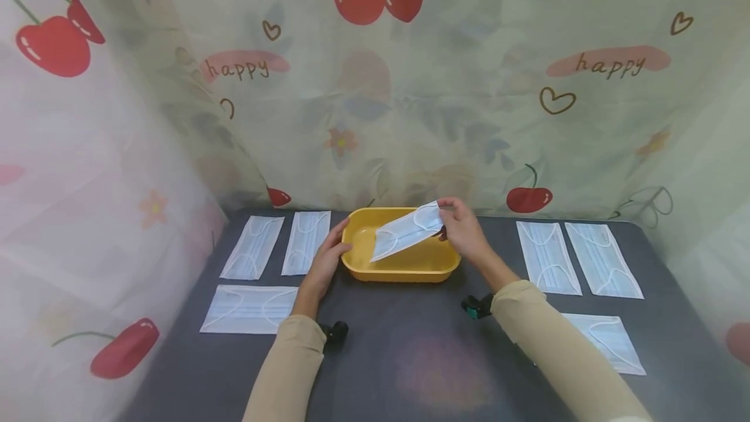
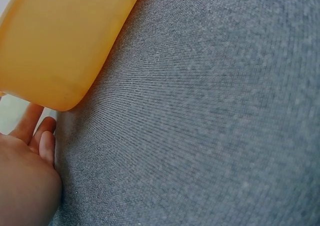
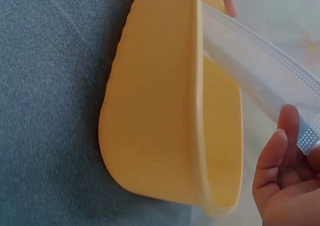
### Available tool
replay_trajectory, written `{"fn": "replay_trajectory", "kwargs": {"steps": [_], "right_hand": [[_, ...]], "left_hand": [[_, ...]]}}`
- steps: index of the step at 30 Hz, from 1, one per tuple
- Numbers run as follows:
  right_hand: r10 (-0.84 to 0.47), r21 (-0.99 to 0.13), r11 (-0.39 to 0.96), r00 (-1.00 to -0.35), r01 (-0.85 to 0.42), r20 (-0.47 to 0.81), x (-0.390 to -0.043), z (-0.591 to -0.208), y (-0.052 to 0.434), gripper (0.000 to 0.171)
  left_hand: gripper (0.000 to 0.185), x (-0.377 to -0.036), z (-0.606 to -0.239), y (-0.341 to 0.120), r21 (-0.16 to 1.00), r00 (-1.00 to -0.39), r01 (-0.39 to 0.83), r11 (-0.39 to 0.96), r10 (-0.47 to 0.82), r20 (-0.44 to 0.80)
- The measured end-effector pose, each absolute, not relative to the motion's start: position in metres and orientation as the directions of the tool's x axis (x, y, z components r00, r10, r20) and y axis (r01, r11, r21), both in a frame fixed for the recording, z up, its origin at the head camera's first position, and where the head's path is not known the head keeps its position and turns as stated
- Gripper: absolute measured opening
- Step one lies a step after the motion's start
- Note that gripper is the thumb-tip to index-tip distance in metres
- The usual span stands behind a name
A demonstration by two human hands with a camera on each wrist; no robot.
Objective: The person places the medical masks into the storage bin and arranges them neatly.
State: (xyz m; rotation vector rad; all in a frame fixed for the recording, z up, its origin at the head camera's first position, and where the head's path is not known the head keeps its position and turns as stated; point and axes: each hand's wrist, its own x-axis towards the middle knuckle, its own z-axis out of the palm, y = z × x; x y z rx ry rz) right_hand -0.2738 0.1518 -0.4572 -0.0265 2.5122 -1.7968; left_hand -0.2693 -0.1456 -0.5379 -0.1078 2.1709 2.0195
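Note:
A yellow tray (image 1: 404, 271) stands mid-table on the grey cloth. My right hand (image 1: 459, 226) pinches one end of a light blue face mask (image 1: 407, 231) and holds it slanting down over the tray; the right wrist view shows the mask (image 3: 260, 73) above the tray's rim (image 3: 197, 105), with the hand (image 3: 282, 173) at its end. My left hand (image 1: 328, 259) rests with straight fingers against the tray's left wall; the left wrist view shows its fingers (image 2: 37, 133) beside the tray (image 2: 60, 40).
Three masks lie left of the tray: two upright (image 1: 253, 246) (image 1: 306, 241), one flat in front (image 1: 249, 309). Three more lie to the right (image 1: 547, 256) (image 1: 602, 259) (image 1: 609, 342). A cherry-print curtain (image 1: 375, 83) closes off the back and sides.

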Motion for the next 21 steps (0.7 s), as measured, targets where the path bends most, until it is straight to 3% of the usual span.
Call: {"fn": "replay_trajectory", "kwargs": {"steps": [21], "right_hand": [[-0.125,-0.888,0.459,-0.986,0.039,-0.108,-0.28,-0.463,0.134,0.037]], "left_hand": [[0.057,-0.268,-0.537,-0.146,0.981,-0.981,-0.18,0.077,0.058,-0.185]]}}
